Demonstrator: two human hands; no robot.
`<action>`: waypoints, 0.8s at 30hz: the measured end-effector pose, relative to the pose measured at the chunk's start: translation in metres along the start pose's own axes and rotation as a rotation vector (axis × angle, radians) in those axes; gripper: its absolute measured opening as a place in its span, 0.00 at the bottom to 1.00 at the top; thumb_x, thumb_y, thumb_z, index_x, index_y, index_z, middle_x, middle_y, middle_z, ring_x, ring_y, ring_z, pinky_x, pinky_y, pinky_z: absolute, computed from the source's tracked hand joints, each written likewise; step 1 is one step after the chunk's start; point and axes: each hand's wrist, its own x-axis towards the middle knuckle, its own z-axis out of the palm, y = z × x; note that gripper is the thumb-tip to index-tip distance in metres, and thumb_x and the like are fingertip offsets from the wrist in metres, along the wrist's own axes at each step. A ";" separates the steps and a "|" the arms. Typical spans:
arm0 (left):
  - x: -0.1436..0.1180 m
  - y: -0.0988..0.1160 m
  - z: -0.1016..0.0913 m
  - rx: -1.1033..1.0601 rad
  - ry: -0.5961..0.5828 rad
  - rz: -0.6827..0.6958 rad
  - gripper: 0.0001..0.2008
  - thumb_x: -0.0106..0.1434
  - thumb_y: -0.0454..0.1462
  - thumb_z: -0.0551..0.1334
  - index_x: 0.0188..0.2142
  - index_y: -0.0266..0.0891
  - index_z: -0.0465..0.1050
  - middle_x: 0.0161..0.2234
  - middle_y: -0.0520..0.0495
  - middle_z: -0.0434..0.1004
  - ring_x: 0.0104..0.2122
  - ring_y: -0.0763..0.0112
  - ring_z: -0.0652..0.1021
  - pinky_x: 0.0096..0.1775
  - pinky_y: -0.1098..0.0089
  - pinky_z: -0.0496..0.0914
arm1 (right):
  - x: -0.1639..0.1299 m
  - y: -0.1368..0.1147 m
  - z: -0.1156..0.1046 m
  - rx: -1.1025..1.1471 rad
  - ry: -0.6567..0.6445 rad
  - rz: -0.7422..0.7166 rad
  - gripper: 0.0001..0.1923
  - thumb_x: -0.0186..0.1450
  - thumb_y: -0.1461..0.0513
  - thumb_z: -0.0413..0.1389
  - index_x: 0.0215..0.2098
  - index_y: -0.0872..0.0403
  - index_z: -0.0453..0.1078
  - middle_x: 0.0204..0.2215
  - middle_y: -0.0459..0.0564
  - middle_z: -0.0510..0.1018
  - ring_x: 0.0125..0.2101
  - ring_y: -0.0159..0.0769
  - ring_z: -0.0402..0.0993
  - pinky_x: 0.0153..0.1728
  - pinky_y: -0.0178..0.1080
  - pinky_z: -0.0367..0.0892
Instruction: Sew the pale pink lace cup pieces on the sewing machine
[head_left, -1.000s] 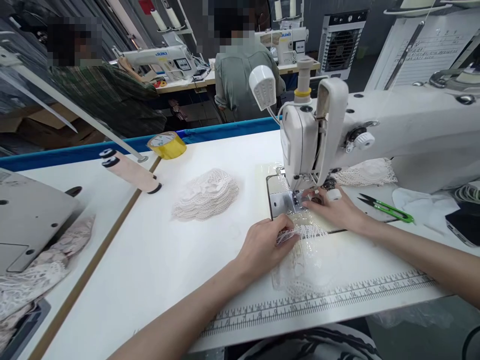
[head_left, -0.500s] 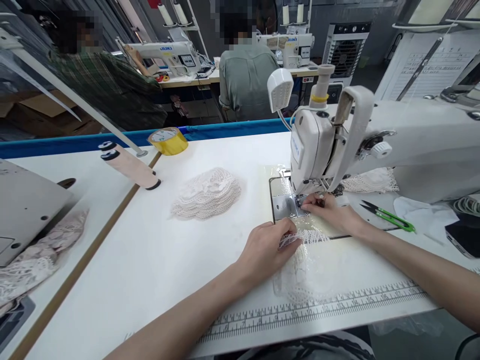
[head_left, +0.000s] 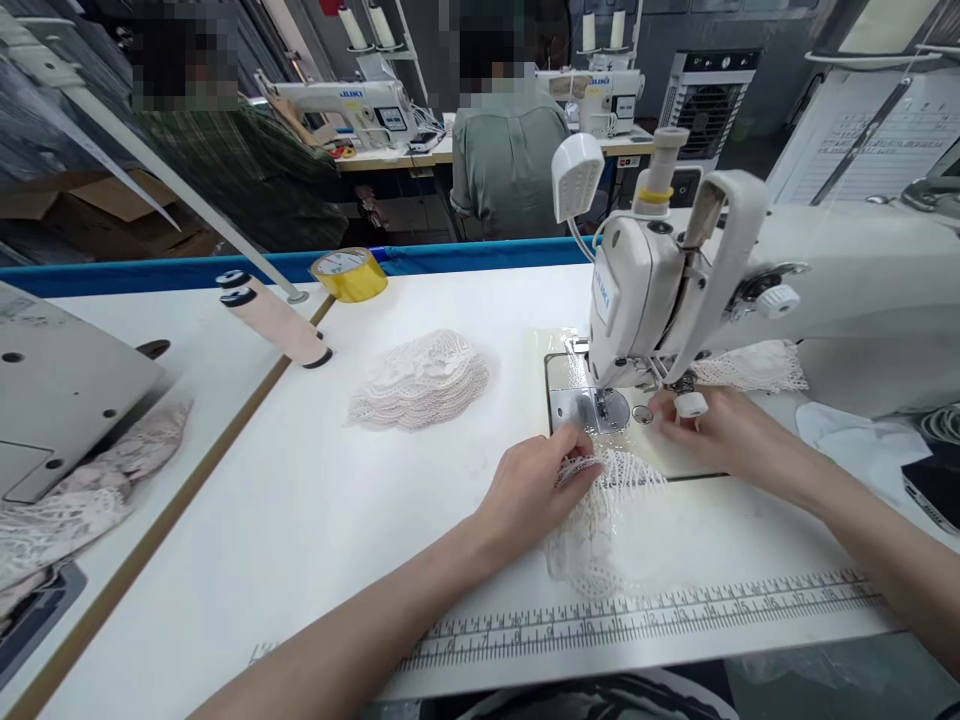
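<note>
White sewing table (head_left: 315,520) with printed ruler (head_left: 645,615), busy workshop behind.

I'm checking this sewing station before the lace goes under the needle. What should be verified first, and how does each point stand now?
1. Left hand grips lace piece: ok.
2. Lace edge reaches needle plate: not ok, it lies just short.
3. Right hand away from the needle: ok, it rests to the right of the plate.
4. Presser foot raised: cannot tell.
5. Lace stack apart from the work: ok.
</note>
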 end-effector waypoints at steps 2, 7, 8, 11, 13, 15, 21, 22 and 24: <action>0.000 0.000 0.000 0.019 0.018 0.032 0.06 0.64 0.38 0.59 0.33 0.41 0.61 0.27 0.56 0.71 0.23 0.77 0.68 0.26 0.74 0.60 | -0.012 -0.012 -0.006 0.193 -0.262 0.009 0.17 0.65 0.49 0.51 0.43 0.51 0.70 0.18 0.43 0.70 0.18 0.32 0.65 0.20 0.35 0.56; 0.001 0.000 0.001 0.130 0.128 0.190 0.08 0.65 0.38 0.58 0.31 0.40 0.59 0.22 0.58 0.67 0.20 0.78 0.64 0.26 0.74 0.60 | -0.012 -0.040 0.004 0.476 -0.451 0.003 0.17 0.65 0.55 0.53 0.51 0.49 0.64 0.19 0.41 0.74 0.18 0.31 0.69 0.19 0.33 0.60; 0.001 -0.001 0.001 0.167 0.151 0.223 0.08 0.65 0.38 0.58 0.31 0.40 0.59 0.21 0.59 0.66 0.19 0.78 0.63 0.26 0.74 0.60 | -0.009 -0.042 0.007 0.478 -0.440 -0.008 0.14 0.65 0.56 0.53 0.48 0.50 0.66 0.19 0.41 0.74 0.19 0.31 0.70 0.20 0.33 0.61; 0.001 -0.004 -0.002 0.295 0.190 0.350 0.07 0.65 0.34 0.56 0.30 0.41 0.58 0.17 0.61 0.64 0.16 0.78 0.61 0.27 0.73 0.60 | -0.003 -0.041 0.015 0.442 -0.354 -0.106 0.07 0.66 0.59 0.52 0.40 0.51 0.68 0.21 0.42 0.75 0.21 0.31 0.71 0.22 0.33 0.63; 0.001 -0.005 -0.005 0.361 0.199 0.422 0.07 0.64 0.31 0.54 0.30 0.41 0.58 0.18 0.62 0.65 0.16 0.79 0.61 0.26 0.74 0.59 | -0.005 -0.036 0.021 0.420 -0.225 -0.245 0.06 0.66 0.61 0.51 0.40 0.51 0.68 0.22 0.42 0.75 0.21 0.29 0.70 0.21 0.32 0.62; 0.000 -0.006 -0.006 0.394 0.202 0.442 0.07 0.63 0.30 0.53 0.30 0.41 0.57 0.19 0.61 0.68 0.16 0.79 0.61 0.24 0.74 0.58 | -0.008 -0.031 0.028 0.399 -0.083 -0.392 0.07 0.67 0.63 0.49 0.42 0.52 0.66 0.22 0.42 0.74 0.20 0.29 0.69 0.21 0.32 0.62; -0.001 -0.007 -0.003 0.355 0.226 0.411 0.06 0.63 0.31 0.54 0.30 0.41 0.58 0.18 0.61 0.66 0.14 0.81 0.61 0.23 0.75 0.57 | -0.016 -0.023 0.041 0.249 0.103 -0.595 0.08 0.68 0.65 0.48 0.46 0.53 0.61 0.20 0.39 0.69 0.17 0.26 0.63 0.19 0.31 0.59; -0.001 -0.006 -0.002 0.347 0.230 0.411 0.07 0.63 0.31 0.55 0.30 0.41 0.58 0.17 0.62 0.65 0.14 0.81 0.60 0.23 0.75 0.56 | -0.016 -0.023 0.041 0.237 0.105 -0.606 0.08 0.68 0.66 0.48 0.46 0.53 0.61 0.20 0.38 0.69 0.17 0.26 0.63 0.19 0.31 0.59; -0.001 -0.005 0.000 0.333 0.231 0.410 0.07 0.63 0.31 0.55 0.29 0.41 0.57 0.16 0.62 0.64 0.14 0.81 0.60 0.23 0.75 0.56 | -0.016 -0.023 0.041 0.233 0.100 -0.624 0.09 0.68 0.66 0.48 0.46 0.53 0.61 0.20 0.38 0.68 0.17 0.26 0.63 0.19 0.31 0.59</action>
